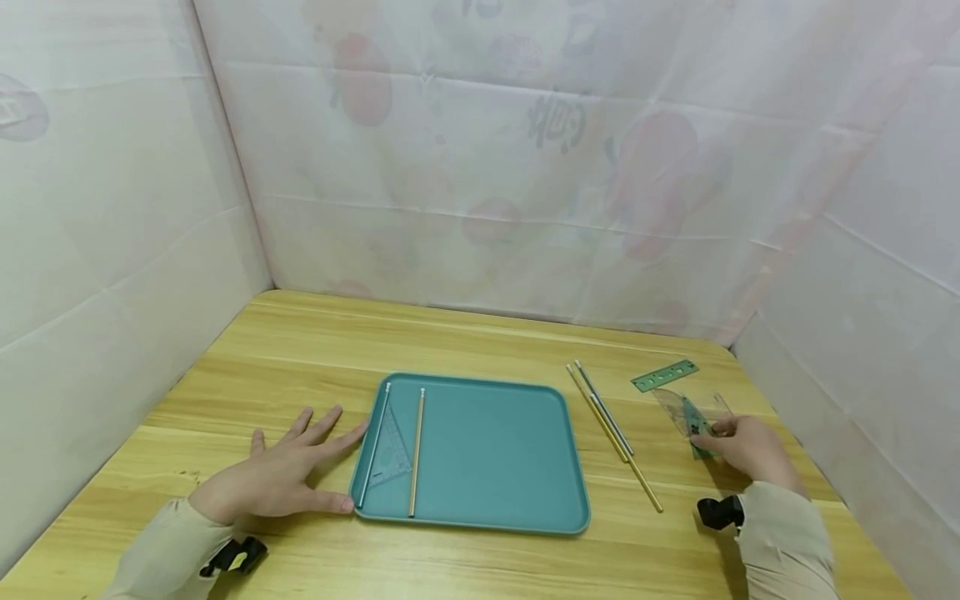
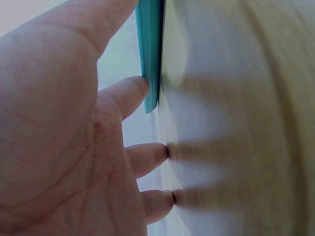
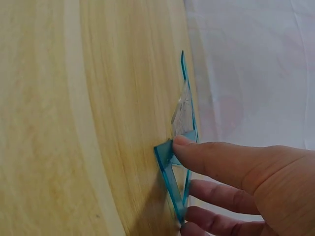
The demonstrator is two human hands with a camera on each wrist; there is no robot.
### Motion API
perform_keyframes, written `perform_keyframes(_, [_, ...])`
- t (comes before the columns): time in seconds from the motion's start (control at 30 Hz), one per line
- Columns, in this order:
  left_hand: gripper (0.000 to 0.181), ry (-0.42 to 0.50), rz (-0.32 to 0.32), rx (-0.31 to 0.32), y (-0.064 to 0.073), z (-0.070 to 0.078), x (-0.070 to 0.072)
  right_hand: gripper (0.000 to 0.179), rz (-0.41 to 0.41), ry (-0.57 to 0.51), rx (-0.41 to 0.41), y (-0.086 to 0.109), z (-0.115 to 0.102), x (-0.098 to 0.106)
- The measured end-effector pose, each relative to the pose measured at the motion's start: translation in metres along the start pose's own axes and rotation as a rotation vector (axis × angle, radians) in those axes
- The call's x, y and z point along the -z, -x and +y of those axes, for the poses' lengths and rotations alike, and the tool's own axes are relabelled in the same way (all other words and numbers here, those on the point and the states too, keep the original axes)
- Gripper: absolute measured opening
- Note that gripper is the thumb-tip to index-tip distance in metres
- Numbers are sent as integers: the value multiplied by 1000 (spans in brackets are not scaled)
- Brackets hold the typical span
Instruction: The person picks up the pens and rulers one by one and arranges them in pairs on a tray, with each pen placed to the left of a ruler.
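My left hand (image 1: 281, 475) lies with fingers spread beside the teal tray (image 1: 495, 528), thumb and index finger touching its left rim; in the left wrist view, other fingertips (image 2: 160, 153) rest on the table. At the right, my right hand (image 1: 753, 450) pinches a green set square (image 1: 691, 411) between thumb and fingers. The right wrist view shows this set square (image 3: 170, 186) tilted up from the table. A clear protractor (image 1: 666, 406) lies right behind it, partly overlapped. Inside the tray are a silver pencil (image 1: 374, 446), a clear set square (image 1: 393, 454) and a gold pencil (image 1: 417, 450).
Several gold and silver pencils (image 1: 604, 414) lie on the wooden table (image 1: 480, 567) between the tray and my right hand. A green ruler (image 1: 665, 376) lies beyond the protractor. White printed cloth walls (image 1: 487, 167) enclose the table's back and sides.
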State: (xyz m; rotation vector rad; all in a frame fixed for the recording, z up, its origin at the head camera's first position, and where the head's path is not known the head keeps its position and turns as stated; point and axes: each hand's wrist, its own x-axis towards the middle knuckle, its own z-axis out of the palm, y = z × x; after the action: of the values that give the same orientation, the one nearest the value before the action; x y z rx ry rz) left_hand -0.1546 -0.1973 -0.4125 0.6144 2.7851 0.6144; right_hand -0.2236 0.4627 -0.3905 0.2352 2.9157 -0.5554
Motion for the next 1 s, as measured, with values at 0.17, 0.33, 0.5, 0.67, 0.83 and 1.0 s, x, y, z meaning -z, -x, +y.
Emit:
perform_keyframes(0.17, [102, -4, -2, 4, -1, -1, -1, 79, -1, -30, -7, 3, -1, 1])
perform_keyframes(0.33, [103, -15, -1, 3, -1, -1, -1, 85, -13, -50, -40, 5, -2, 3])
perform_keyframes(0.5, [103, -24, 0, -1, -1, -1, 0, 89, -24, -63, -43, 5, -1, 6])
perform_keyframes(0.67, [103, -12, -4, 6, -1, -1, 0, 78, -34, -96, -27, 5, 1, 10])
perform_keyframes(0.83, [103, -14, -3, 5, -2, -1, -1, 56, -25, -94, 16, 6, 2, 12])
perform_keyframes(1.0, [103, -6, -1, 2, -1, -1, -1, 52, -21, -125, 31, 8, -1, 14])
